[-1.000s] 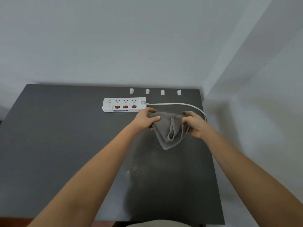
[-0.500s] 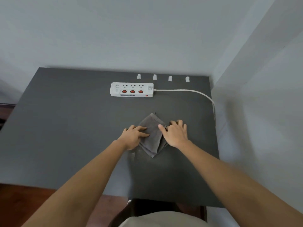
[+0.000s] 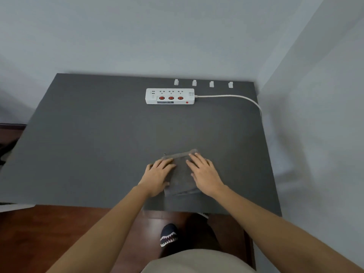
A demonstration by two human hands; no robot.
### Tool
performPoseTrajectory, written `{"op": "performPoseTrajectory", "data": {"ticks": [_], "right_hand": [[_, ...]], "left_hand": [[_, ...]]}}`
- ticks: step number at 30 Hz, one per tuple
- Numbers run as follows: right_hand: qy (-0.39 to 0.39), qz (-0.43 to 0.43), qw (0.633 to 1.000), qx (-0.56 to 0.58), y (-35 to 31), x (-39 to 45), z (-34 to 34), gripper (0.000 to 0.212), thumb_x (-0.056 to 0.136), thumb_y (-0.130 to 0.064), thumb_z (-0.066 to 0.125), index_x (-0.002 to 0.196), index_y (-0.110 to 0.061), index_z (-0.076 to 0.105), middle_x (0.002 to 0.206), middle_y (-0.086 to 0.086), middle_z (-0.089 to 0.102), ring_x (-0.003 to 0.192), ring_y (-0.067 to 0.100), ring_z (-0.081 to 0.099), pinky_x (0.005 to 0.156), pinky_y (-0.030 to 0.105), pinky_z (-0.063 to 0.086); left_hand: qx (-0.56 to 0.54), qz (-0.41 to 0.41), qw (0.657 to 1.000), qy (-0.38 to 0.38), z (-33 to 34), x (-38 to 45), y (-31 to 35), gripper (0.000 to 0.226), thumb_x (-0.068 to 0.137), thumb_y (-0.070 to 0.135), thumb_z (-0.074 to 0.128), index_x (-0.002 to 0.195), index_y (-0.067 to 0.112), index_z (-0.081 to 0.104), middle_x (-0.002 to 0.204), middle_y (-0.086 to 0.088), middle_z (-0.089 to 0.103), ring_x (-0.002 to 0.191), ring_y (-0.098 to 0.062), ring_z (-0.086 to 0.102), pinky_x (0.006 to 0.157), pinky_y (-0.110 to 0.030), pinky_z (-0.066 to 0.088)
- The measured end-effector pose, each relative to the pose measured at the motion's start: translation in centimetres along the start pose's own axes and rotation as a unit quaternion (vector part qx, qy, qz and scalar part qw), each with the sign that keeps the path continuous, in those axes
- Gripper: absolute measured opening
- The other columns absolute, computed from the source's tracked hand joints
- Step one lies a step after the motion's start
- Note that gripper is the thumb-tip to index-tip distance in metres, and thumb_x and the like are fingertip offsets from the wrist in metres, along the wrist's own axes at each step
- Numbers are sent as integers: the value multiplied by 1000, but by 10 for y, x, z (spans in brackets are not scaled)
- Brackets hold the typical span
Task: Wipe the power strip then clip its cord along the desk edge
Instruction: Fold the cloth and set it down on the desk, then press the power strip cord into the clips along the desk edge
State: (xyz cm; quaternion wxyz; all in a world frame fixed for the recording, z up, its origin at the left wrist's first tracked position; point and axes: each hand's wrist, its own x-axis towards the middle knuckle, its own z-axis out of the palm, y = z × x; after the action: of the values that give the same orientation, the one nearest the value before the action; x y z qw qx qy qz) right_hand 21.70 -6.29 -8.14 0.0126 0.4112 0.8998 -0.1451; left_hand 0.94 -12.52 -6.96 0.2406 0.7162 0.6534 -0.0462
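Both hands lie spread and flat on one grey cloth (image 3: 182, 174), the left hand (image 3: 158, 175) on its left half and the right hand (image 3: 204, 174) on its right. By the look of it they are pressing it into a neat folded pad for wiping. One white power strip (image 3: 169, 96) sits well beyond the cloth, near the far edge of the worktop (image 3: 88, 134). Its single cord (image 3: 232, 96) runs right from the strip and drops over the side. Four small white clips (image 3: 202, 83) stand in a row just behind the strip, likely waiting for the cord.
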Motion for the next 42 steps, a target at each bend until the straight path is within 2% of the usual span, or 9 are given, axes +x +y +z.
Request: {"op": "performPoseTrajectory", "data": {"ticks": [2, 4, 22, 27, 31, 34, 35, 38, 42], "right_hand": [[-101, 34, 994, 23, -4, -13, 13, 60, 96, -22, 44, 148, -15, 15, 160, 0, 9, 147, 19, 7, 118, 43, 19], [-98, 53, 993, 30, -4, -25, 20, 62, 96, -23, 44, 149, -15, 11, 160, -1, 6, 147, 18, 4, 119, 41, 17], [-92, 149, 985, 9, 111, -142, -5, 65, 93, -32, 50, 148, -24, 17, 159, -7, 14, 146, 14, 11, 117, 41, 16], [-75, 146, 986, 35, 145, -149, -18, 62, 89, -36, 55, 144, -22, 30, 155, -4, 28, 143, 20, 23, 114, 41, 23], [96, 166, 972, 139, 161, -136, -42, 39, 84, -24, 65, 122, -14, 61, 124, 8, 63, 116, 26, 54, 100, 38, 41], [202, 213, 937, 189, 174, -108, -69, 13, 76, -9, 73, 89, -10, 71, 85, 12, 73, 79, 25, 67, 78, 31, 52], [208, 226, 930, 202, 178, -96, -78, 6, 75, -12, 75, 78, -10, 70, 74, 11, 72, 68, 22, 66, 69, 30, 52], [204, 256, 924, 197, 192, -54, -93, 47, 82, -44, 61, 56, -5, 59, 52, 14, 62, 51, 27, 58, 54, 33, 44], [158, 282, 927, 190, 203, 4, -101, 62, 89, -54, 39, 68, -1, 64, 64, 17, 68, 68, 35, 64, 62, 35, 47]], "left_hand": [[24, 2, 999, -34, 13, -6, -4, 70, 92, 34, 54, 150, 32, 15, 161, 11, 5, 149, -19, 1, 115, -49, 13], [44, 16, 998, -44, 20, -8, -4, 70, 93, 38, 51, 150, 35, 10, 161, 13, -1, 149, -17, -7, 116, -52, 6], [77, 132, 984, -89, 45, 40, 138, 71, 93, 41, 50, 150, 37, 8, 161, 12, -2, 148, -21, -5, 114, -60, 8], [5, 111, 989, -99, 36, 66, 175, 66, 85, 33, 59, 145, 35, 30, 159, 8, 16, 146, -22, 8, 114, -61, 8], [-268, 64, 960, 51, -3, 80, 166, 37, 87, 14, 62, 123, 22, 62, 125, -2, 64, 113, -10, 58, 105, -41, 42], [-363, -37, 916, 165, -39, 92, 141, 4, 83, 17, 69, 85, 18, 73, 75, 2, 73, 60, 2, 63, 68, -26, 54], [-362, -72, 910, 186, -51, 98, 133, 13, 83, 27, 70, 74, 19, 70, 65, 3, 71, 54, -1, 62, 61, -24, 51], [-309, -140, 920, 195, -74, 124, 106, 44, 90, 47, 54, 64, 13, 62, 62, -2, 69, 62, -18, 66, 63, -29, 52], [-227, -141, 950, 160, -99, 172, 69, 18, 92, 30, 54, 85, 17, 64, 84, -4, 73, 80, -25, 66, 73, -37, 54]]}}
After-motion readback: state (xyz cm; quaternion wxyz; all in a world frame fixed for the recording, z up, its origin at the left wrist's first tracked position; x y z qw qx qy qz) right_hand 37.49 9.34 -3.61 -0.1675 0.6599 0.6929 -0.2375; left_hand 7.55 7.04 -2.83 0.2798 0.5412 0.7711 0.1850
